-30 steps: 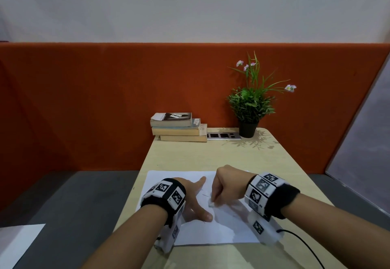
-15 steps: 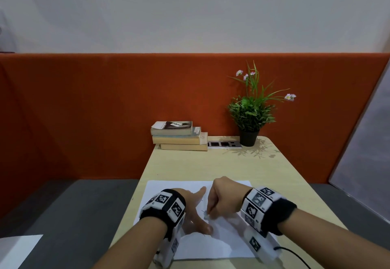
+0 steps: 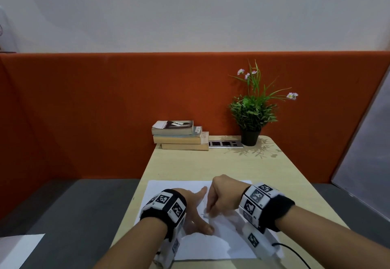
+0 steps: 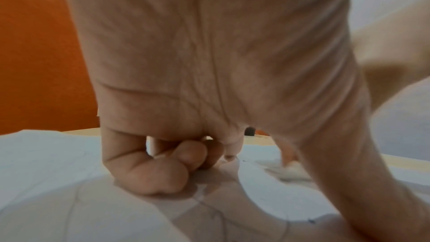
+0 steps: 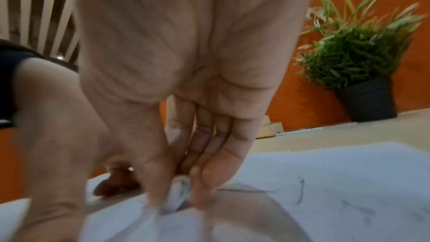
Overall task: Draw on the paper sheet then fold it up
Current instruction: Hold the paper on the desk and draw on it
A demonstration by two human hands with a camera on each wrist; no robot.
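Note:
A white paper sheet (image 3: 168,186) lies on the near end of the table, with faint pencil marks (image 5: 300,190) on it. My left hand (image 3: 196,209) rests on the sheet. Its index finger and thumb are spread out straight, and its other fingers are curled with the knuckles on the paper (image 4: 46,163). Just to its right, my right hand (image 3: 221,197) pinches a small white smudged eraser (image 5: 178,196) between thumb and fingertips. The eraser's tip is down on the paper (image 5: 325,172), which bulges up in wrinkles around it.
A stack of books (image 3: 179,135), a socket panel (image 3: 225,143) and a potted plant (image 3: 251,116) stand at the far end of the wooden table (image 3: 211,163). An orange partition runs behind. Another white sheet (image 3: 19,247) lies at the lower left. A black cable (image 3: 295,254) trails from my right wrist.
The head view has tilted up, so the hands sit lower in the frame. My right hand has shifted slightly over the paper with the eraser. The left hand keeps its place.

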